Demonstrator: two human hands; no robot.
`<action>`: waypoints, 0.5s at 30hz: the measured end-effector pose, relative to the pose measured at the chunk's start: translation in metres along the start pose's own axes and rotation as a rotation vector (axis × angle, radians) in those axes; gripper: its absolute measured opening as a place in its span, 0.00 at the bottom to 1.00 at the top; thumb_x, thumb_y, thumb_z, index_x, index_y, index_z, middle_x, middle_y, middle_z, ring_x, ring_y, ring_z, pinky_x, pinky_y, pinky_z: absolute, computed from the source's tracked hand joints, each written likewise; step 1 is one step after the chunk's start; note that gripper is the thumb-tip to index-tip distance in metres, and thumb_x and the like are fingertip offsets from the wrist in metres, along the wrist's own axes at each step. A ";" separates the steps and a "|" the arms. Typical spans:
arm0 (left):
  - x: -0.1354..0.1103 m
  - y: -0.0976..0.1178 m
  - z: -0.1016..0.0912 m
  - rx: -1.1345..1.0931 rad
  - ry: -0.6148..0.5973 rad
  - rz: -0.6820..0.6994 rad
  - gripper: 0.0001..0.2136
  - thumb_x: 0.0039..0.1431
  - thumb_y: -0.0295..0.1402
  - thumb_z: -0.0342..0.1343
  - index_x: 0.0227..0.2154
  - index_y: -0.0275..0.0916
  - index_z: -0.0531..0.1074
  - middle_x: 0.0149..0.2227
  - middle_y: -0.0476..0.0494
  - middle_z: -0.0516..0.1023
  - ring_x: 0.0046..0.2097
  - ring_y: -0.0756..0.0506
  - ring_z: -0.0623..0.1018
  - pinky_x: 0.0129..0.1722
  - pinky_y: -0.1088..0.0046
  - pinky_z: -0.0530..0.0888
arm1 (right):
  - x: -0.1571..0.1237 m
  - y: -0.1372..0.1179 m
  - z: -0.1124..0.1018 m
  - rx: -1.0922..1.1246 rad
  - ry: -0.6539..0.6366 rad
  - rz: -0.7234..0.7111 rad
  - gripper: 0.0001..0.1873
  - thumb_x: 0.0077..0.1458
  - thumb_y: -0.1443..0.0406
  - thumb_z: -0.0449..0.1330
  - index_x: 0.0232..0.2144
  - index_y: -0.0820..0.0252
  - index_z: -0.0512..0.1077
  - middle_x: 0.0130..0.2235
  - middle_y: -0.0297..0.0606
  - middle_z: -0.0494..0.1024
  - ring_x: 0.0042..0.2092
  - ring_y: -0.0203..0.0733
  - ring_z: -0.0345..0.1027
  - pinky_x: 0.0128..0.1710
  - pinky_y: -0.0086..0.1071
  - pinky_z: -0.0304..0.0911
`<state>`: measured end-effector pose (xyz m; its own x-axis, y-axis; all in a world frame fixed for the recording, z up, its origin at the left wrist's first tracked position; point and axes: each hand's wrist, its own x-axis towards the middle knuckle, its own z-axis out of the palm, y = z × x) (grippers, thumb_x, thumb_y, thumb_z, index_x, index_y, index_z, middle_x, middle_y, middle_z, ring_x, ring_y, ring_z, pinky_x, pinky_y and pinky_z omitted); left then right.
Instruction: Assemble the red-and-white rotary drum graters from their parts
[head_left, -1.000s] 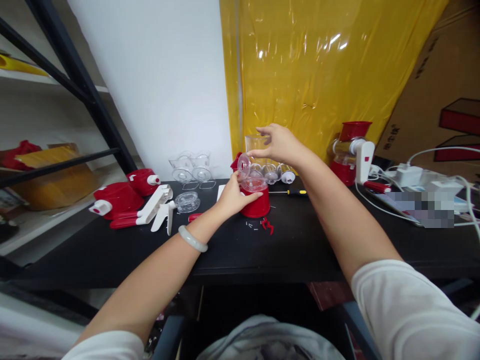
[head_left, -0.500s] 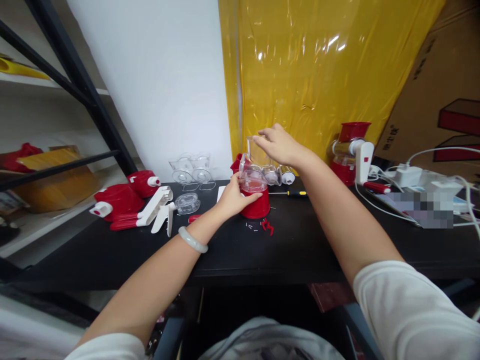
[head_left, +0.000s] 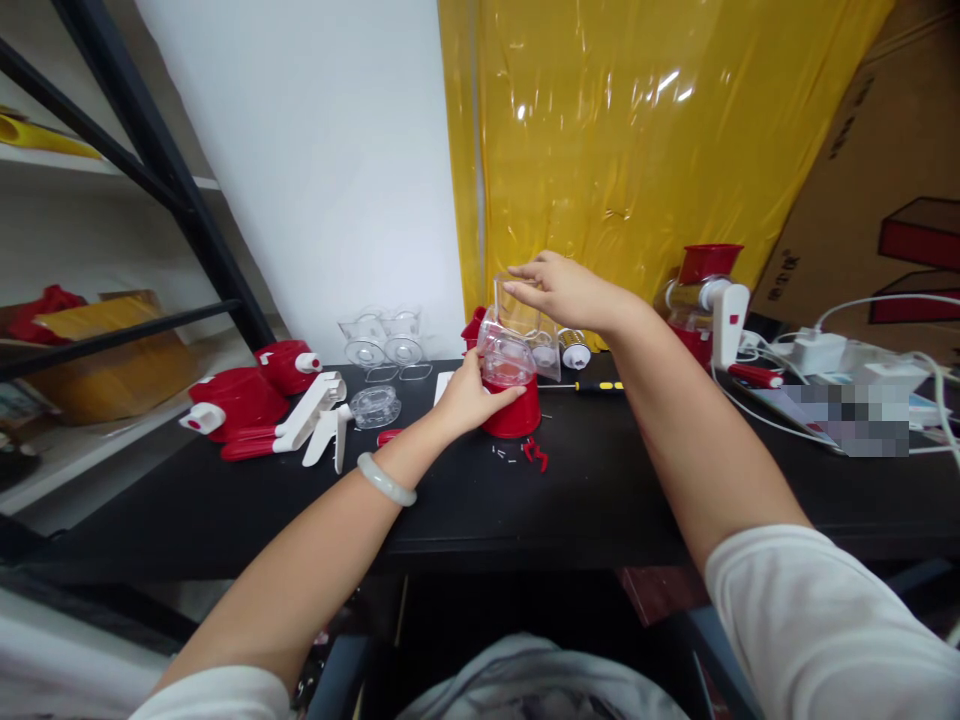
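Observation:
A red round base (head_left: 517,412) stands on the black table, with a clear plastic housing (head_left: 506,350) resting on top. My left hand (head_left: 471,395) is wrapped round the left side of the base, its thumb across the front and its fingers by the housing. Above, my right hand (head_left: 559,292) holds the upright clear neck of the housing between thumb and fingers. Small red plastic clips (head_left: 535,455) and several screws (head_left: 501,454) lie in front of the base. Behind to the right is a screwdriver (head_left: 600,386) with a yellow and black handle.
On the left lie red bases (head_left: 240,402), white handles (head_left: 311,410) and a clear disc-like part (head_left: 376,406). Clear housings (head_left: 384,335) stand by the wall. To the right are an assembled red and white grater (head_left: 709,300), chargers with cables (head_left: 817,350) and a tablet (head_left: 802,405).
The clear housing has shifted and turned slightly over the red base, and its wide side now shows on the right. My right hand moved slightly with it; my left hand stays in place.

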<state>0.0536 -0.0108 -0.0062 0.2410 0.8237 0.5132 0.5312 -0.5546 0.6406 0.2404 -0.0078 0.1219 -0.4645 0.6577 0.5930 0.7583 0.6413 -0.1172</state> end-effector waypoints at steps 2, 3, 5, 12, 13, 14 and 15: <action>0.000 0.000 0.000 -0.001 -0.001 -0.002 0.39 0.45 0.47 0.65 0.57 0.35 0.58 0.54 0.31 0.72 0.54 0.36 0.74 0.54 0.55 0.70 | 0.000 -0.001 0.001 -0.040 0.014 0.014 0.28 0.62 0.52 0.49 0.51 0.68 0.72 0.50 0.52 0.75 0.53 0.53 0.65 0.53 0.44 0.57; 0.000 -0.001 0.000 -0.007 -0.002 0.001 0.38 0.45 0.47 0.65 0.57 0.35 0.58 0.54 0.31 0.72 0.54 0.36 0.74 0.54 0.55 0.70 | 0.001 -0.001 0.002 -0.057 0.022 0.024 0.29 0.61 0.51 0.50 0.51 0.68 0.72 0.50 0.53 0.74 0.52 0.53 0.65 0.52 0.44 0.58; 0.000 -0.001 0.001 -0.015 -0.003 0.006 0.38 0.46 0.47 0.65 0.57 0.35 0.58 0.54 0.31 0.72 0.54 0.37 0.74 0.54 0.56 0.70 | 0.002 -0.001 0.004 -0.086 0.037 0.049 0.31 0.60 0.49 0.50 0.51 0.69 0.71 0.49 0.55 0.74 0.51 0.54 0.66 0.51 0.43 0.59; 0.001 -0.006 0.002 -0.033 0.004 -0.007 0.41 0.44 0.47 0.66 0.58 0.36 0.57 0.55 0.30 0.70 0.56 0.36 0.72 0.55 0.55 0.69 | 0.000 -0.012 0.008 -0.208 0.076 0.176 0.35 0.58 0.44 0.49 0.52 0.68 0.69 0.49 0.56 0.72 0.49 0.56 0.67 0.47 0.44 0.59; 0.002 -0.008 0.003 -0.061 0.001 0.001 0.41 0.44 0.47 0.66 0.58 0.36 0.56 0.55 0.30 0.71 0.55 0.36 0.73 0.55 0.55 0.68 | -0.001 -0.015 0.008 -0.232 0.083 0.197 0.35 0.58 0.44 0.48 0.52 0.68 0.69 0.49 0.56 0.72 0.49 0.56 0.67 0.46 0.44 0.59; 0.002 -0.009 0.004 -0.087 -0.001 0.006 0.41 0.44 0.47 0.66 0.58 0.36 0.56 0.55 0.30 0.71 0.55 0.36 0.73 0.56 0.55 0.68 | -0.001 -0.018 0.008 -0.255 0.090 0.217 0.35 0.58 0.44 0.47 0.51 0.68 0.69 0.48 0.56 0.72 0.48 0.57 0.67 0.46 0.44 0.59; 0.003 -0.011 0.004 -0.106 -0.002 0.008 0.41 0.44 0.46 0.66 0.58 0.36 0.56 0.55 0.30 0.71 0.55 0.36 0.73 0.56 0.54 0.68 | -0.002 -0.021 0.008 -0.279 0.096 0.236 0.36 0.58 0.43 0.46 0.50 0.67 0.69 0.48 0.56 0.72 0.48 0.57 0.67 0.45 0.45 0.59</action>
<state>0.0519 -0.0023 -0.0141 0.2466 0.8193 0.5177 0.4406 -0.5705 0.6931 0.2217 -0.0192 0.1170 -0.2269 0.7260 0.6492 0.9409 0.3355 -0.0462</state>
